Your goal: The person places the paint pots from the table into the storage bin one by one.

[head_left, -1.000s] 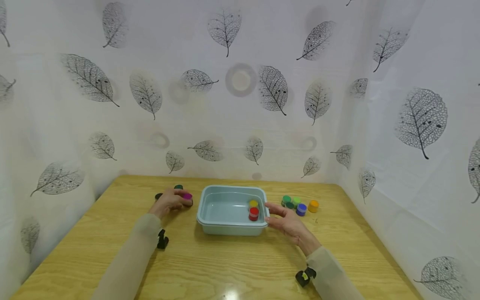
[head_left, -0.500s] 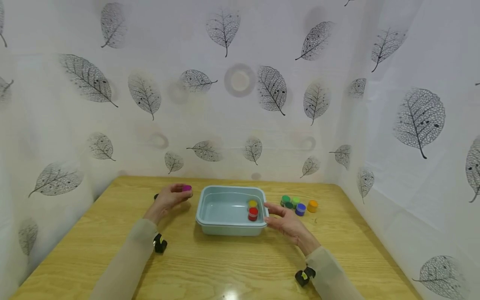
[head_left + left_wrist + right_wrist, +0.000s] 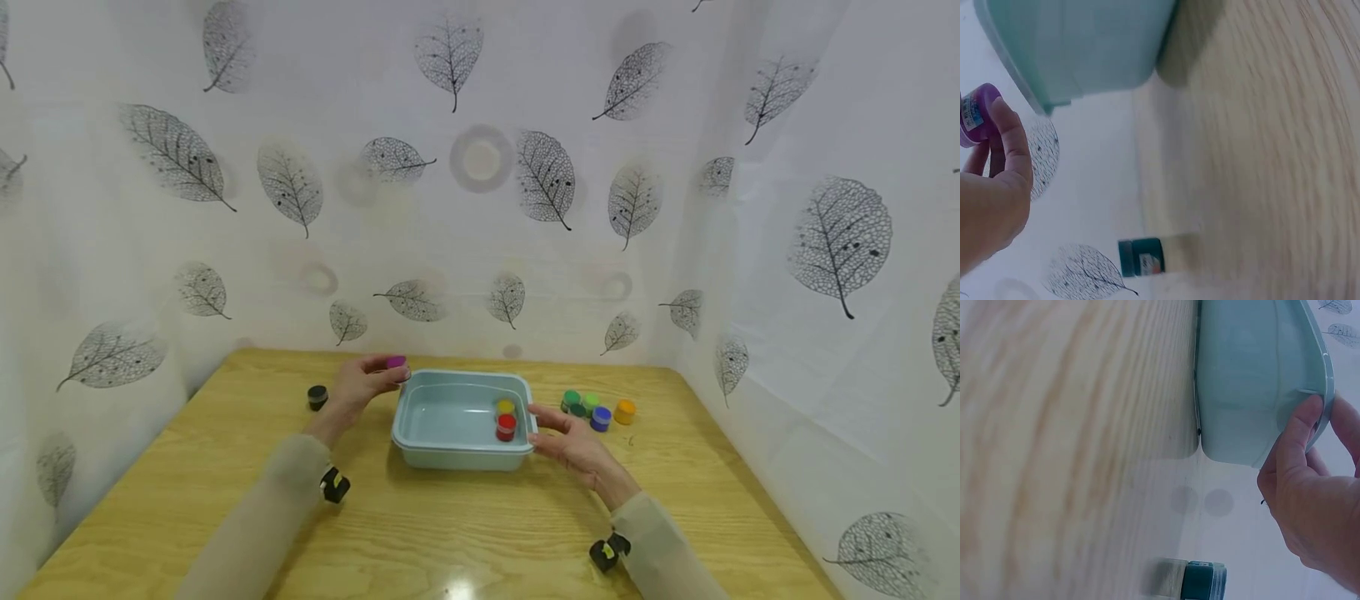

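My left hand (image 3: 365,385) pinches a small purple paint jar (image 3: 982,112) between thumb and fingers, raised above the table at the back left corner of a light blue plastic basin (image 3: 450,458). In the left wrist view the jar stands outside the basin's rim. My right hand (image 3: 1316,487) grips the basin's right rim, fingers and thumb on either side of it. Inside the basin, near its right wall, a red paint jar (image 3: 506,428) stands in front of a yellow paint jar (image 3: 506,408).
A black jar (image 3: 317,397) sits on the wooden table (image 3: 450,533) left of my left hand. A dark green jar (image 3: 1141,257) shows in the left wrist view. Right of the basin stand several jars, among them blue (image 3: 601,418) and orange (image 3: 625,412). A leaf-print curtain (image 3: 480,233) surrounds the table.
My left hand has lifted the purple jar off the table and carried it right, to the basin's back left corner. The black jar now shows fully. My right hand stays at the rim.
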`<state>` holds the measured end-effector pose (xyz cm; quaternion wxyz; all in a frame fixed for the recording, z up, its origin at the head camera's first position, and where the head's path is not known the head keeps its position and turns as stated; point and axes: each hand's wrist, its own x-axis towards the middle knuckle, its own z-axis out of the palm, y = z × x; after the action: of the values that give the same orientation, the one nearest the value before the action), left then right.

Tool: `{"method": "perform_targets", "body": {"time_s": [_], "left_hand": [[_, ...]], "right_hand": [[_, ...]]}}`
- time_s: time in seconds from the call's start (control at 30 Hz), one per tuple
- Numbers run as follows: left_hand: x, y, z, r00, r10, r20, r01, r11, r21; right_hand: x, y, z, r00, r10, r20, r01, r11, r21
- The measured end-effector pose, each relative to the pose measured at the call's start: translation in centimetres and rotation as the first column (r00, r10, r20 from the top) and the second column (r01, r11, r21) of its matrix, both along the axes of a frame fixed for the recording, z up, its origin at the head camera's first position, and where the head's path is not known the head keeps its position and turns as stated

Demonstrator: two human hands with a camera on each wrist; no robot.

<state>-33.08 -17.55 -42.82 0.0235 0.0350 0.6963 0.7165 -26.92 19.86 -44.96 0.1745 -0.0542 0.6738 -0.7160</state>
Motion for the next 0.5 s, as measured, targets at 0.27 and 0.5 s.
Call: {"method": "perform_targets", "body": {"time_s": [0.27, 0.5], "left_hand": [[0.8, 2.7, 1.2, 0.996, -0.043, 0.08, 0.041, 0.999, 0.035], [1.0, 4.9, 1.5, 0.995, -0.038, 0.089, 0.038, 0.999, -0.003]], "right_hand": [[-0.1, -0.1, -0.2, 1.0, 0.005, -0.001, -0.005, 1.0, -0.006], [0.0, 0.0, 0.0, 1.0, 0.004, -0.002, -0.004, 1.0, -0.003]]}}
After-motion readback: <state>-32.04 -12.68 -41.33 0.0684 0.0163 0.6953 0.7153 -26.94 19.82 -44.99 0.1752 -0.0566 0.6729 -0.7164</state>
